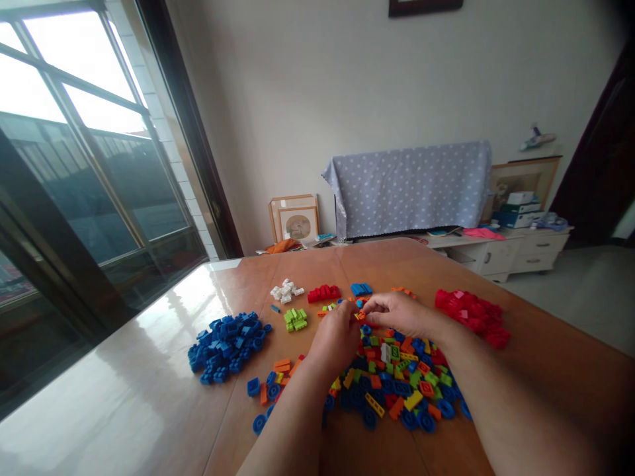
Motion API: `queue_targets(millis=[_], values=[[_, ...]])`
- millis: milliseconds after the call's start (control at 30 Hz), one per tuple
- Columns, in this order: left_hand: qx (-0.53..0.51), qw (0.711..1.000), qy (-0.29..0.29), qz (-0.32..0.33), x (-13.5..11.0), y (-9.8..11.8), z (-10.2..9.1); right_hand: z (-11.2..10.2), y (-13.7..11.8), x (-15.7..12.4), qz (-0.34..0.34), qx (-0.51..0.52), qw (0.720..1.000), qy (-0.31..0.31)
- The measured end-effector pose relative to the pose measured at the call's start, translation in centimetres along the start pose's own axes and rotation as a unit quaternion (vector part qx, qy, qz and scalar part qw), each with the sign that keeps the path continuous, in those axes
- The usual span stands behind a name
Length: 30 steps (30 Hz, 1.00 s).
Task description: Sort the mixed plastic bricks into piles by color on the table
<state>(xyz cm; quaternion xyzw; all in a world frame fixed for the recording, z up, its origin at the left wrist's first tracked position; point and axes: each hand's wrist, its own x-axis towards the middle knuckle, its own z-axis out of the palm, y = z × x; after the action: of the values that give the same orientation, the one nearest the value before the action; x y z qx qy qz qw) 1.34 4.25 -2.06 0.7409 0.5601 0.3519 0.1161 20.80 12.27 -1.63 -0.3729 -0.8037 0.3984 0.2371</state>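
Note:
My left hand (340, 337) reaches over the far edge of the mixed heap of toy bricks (391, 377), its fingers bent together and their tips mostly hidden. Opposite it, my right hand (401, 313) has thumb and fingers closed in a pinch. A small orange brick (362, 316) shows between the two sets of fingertips, at the right hand's pinch. Whether the left fingers also grip something is hidden. Around the fingertips lie a few small blue and orange pieces. Just beyond them is a row of blue bricks (361, 289), with red bricks (324, 293) to its left.
Piles sorted by colour lie on the wooden table (163, 396): blue bricks (228, 344) on the left, lime green bricks (296, 320), white bricks (286, 291), and red bricks (471, 314) on the right. A low white cabinet (526, 254) stands beyond, near a cloth-draped object (411, 188).

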Motion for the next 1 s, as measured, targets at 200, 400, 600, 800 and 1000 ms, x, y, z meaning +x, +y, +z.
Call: queue_targets(millis=[200,400,600,800,1000], values=[[-0.033,0.999,-0.003,0.007,0.1,0.4,0.1,-0.1,-0.6,-0.2,-0.005,0.056,0.998,-0.027],[-0.025,0.999,0.037,0.009,0.0,0.2,0.2,-1.0,0.2,-0.3,0.01,0.047,0.998,0.037],[0.013,0.997,0.08,0.012,0.1,-0.2,-0.3,-5.2,4.7,-0.3,0.121,-0.147,0.924,0.332],[0.037,0.997,0.064,0.018,0.0,-0.1,-0.5,-5.8,6.8,-0.1,0.187,-0.253,0.904,0.289],[0.046,0.997,0.058,0.015,0.0,-0.1,-0.7,-5.2,7.4,0.1,0.194,-0.27,0.9,0.282]])
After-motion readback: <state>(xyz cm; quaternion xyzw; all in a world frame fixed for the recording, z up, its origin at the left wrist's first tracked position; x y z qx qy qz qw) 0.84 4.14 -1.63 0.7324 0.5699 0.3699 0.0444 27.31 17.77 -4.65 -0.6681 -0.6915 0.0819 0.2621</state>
